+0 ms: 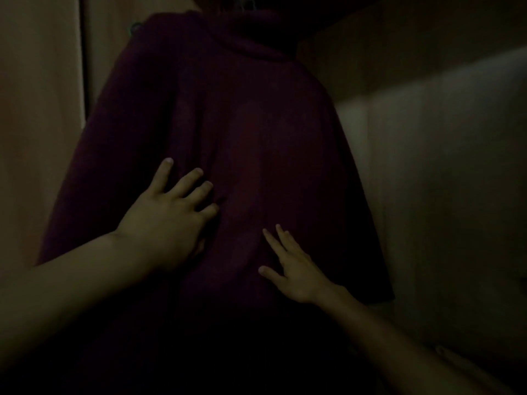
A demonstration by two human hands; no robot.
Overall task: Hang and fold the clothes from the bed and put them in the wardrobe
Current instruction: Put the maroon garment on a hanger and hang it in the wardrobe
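Note:
A dark maroon top (pixel 242 115) with a thick rolled collar hangs upright in front of me in very dim light, filling the middle of the view. My left hand (pixel 168 215) lies on its lower left part with the fingers spread against the cloth. My right hand (pixel 293 269) touches the lower middle of the top with straight fingers pointing up. What the top hangs from is hidden in the dark at the upper edge.
A pale wooden wardrobe panel (pixel 42 109) stands to the left of the top. To the right, light-coloured garments or fabric (pixel 442 172) hang close beside it. The bottom of the view is black.

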